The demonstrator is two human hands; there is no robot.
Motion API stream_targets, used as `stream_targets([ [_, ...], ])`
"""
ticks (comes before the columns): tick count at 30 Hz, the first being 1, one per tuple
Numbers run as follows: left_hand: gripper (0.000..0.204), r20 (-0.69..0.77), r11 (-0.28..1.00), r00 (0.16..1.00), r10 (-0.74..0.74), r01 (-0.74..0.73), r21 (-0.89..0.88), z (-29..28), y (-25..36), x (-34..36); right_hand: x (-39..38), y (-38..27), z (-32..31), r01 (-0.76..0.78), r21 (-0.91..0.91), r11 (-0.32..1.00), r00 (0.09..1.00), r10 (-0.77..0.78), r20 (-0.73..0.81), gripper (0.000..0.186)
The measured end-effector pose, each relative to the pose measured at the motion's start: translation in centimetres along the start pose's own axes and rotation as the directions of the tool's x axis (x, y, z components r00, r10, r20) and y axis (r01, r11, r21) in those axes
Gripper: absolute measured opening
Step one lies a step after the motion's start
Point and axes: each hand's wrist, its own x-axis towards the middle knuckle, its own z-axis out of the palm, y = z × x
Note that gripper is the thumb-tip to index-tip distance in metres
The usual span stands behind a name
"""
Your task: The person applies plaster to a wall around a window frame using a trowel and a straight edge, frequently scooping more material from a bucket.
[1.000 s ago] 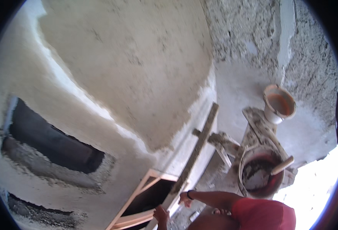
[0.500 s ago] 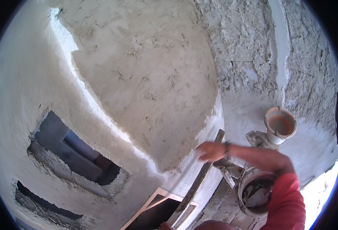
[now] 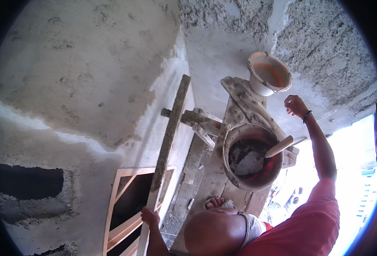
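— Left hand (image 3: 150, 216), low in the frame left of centre: what has it got?
— It is wrapped around the lower end of a long wooden straightedge (image 3: 168, 141), caked with mortar. The board runs from that hand up toward the upper middle of the frame and lies against the plastered wall (image 3: 90, 77).
— And the right hand (image 3: 296, 106)?
— Raised at the right of the frame, fingers curled into a loose fist, a dark bead bracelet at the wrist. It holds nothing that I can see and touches nothing; it hangs just right of the plank bench (image 3: 239, 106) and below the small bucket (image 3: 268, 73).
— What stands on that bench?
— A round mortar pan (image 3: 251, 157) with a reddish inside, grey mortar in it, and a trowel (image 3: 261, 157) lying in the mortar with its pale wooden handle pointing up and right over the rim. Farther up, the small bucket is whitish outside and orange inside. The bench is spattered with dried mortar.
— Anything else down low?
— A wooden frame (image 3: 124, 200) around a dark opening at lower centre-left, just beside the left hand. A sandalled foot (image 3: 216, 202) shows on the bench below the pan. A rough dark recess (image 3: 24, 183) sits in the wall at the lower left.
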Motion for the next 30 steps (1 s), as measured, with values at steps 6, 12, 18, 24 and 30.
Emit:
stream_targets([
  [6,0.061,0.015,0.999,1.000,-0.015,0.014,0.043,-1.6,0.7,0.2,2.3,3.0,5.5,0.172,-0.318,0.933,0.977,-0.121,0.174,0.041],
  [12,0.062,-0.019,0.997,1.000,-0.022,0.023,0.080,-1.9,1.0,-0.2,4.6,2.8,7.4,0.171,-0.460,0.871,0.977,-0.090,0.193,0.045],
  [18,0.062,0.007,0.995,1.000,-0.026,0.025,0.098,-2.0,1.2,0.1,3.4,-5.0,7.7,0.456,-0.476,0.752,0.888,-0.345,0.305,0.024],
  [24,0.056,0.007,0.998,0.999,-0.043,0.043,0.045,-3.0,1.6,0.1,-8.5,-14.3,7.9,0.476,-0.507,0.719,0.712,0.023,0.702,0.037],
  [30,0.050,-0.039,0.997,0.996,-0.078,0.078,0.006,-4.0,2.1,0.0,-11.6,-9.4,11.6,0.683,-0.701,0.203,0.717,-0.004,0.697,0.036],
])
